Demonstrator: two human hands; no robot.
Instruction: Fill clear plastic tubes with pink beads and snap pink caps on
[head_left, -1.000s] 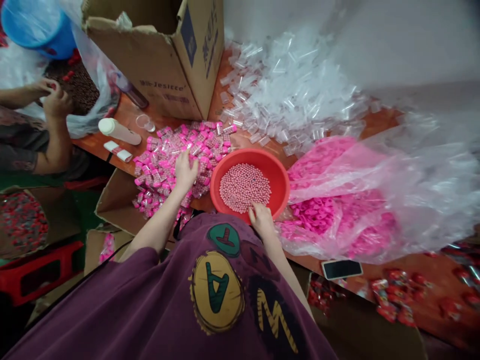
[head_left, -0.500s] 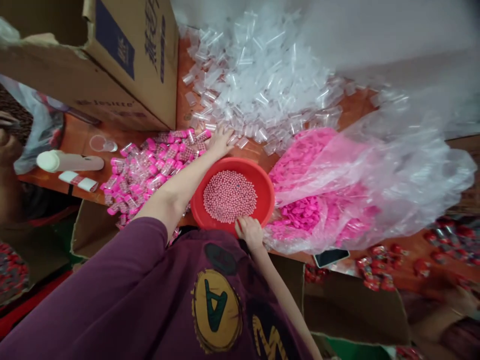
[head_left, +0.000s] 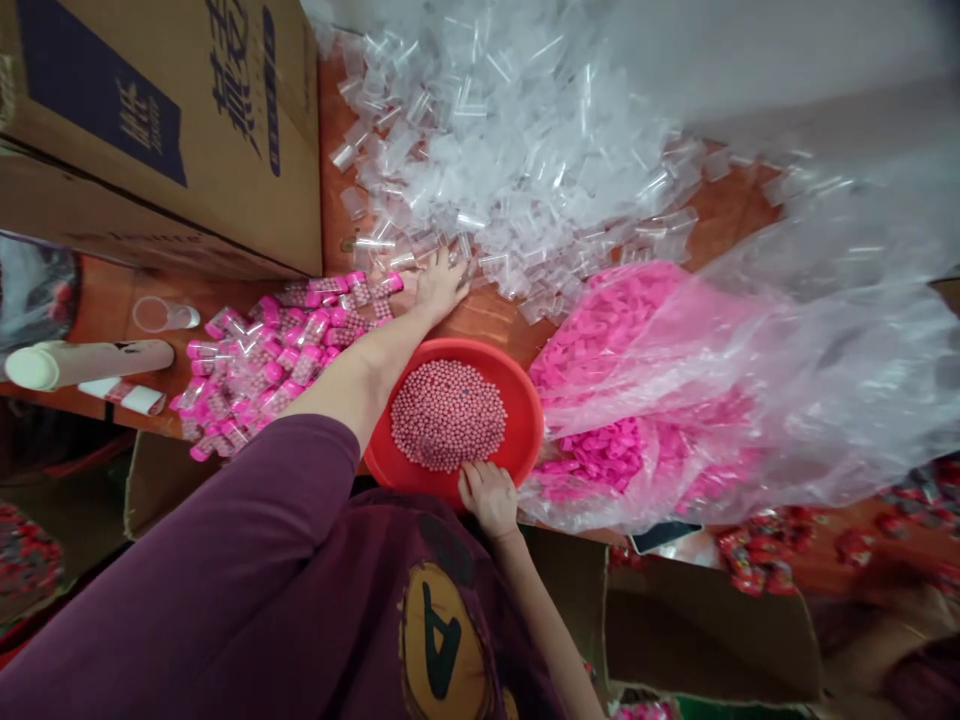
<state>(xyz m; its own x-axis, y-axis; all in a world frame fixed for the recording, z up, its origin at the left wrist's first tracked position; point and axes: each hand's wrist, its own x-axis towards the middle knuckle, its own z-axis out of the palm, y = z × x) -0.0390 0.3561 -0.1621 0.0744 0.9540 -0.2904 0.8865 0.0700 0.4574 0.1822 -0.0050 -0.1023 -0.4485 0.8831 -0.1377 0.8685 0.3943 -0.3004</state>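
Left fingers [head_left: 444,264] at clear plastic tubes [head_left: 517,160], round beads [head_left: 448,415]

Cardboard box [head_left: 298,190] left of the left fingers [head_left: 442,264]: Chinese characters, seemingly too blurred to read; shirt [head_left: 300,570] below the right fingers [head_left: 474,476]: "A".

The left forearm [head_left: 371,375] reaches past the left side of a red plastic bowl [head_left: 529,420], and the left hand [head_left: 441,287], fingers spread, is at the near edge of a heap of clear plastic tubes [head_left: 510,150] on the table [head_left: 506,320]. The right hand [head_left: 491,497] is curled at the bowl's near rim, beside the pink beads [head_left: 450,410] inside; its grip is hidden. Left of the bowl lie pink-capped tubes of beads [head_left: 277,350], then a white-capped bottle [head_left: 97,362], near a cardboard box [head_left: 202,130]. To the right, a translucent plastic bag [head_left: 795,370] holds bright pink plastic pieces [head_left: 604,455].
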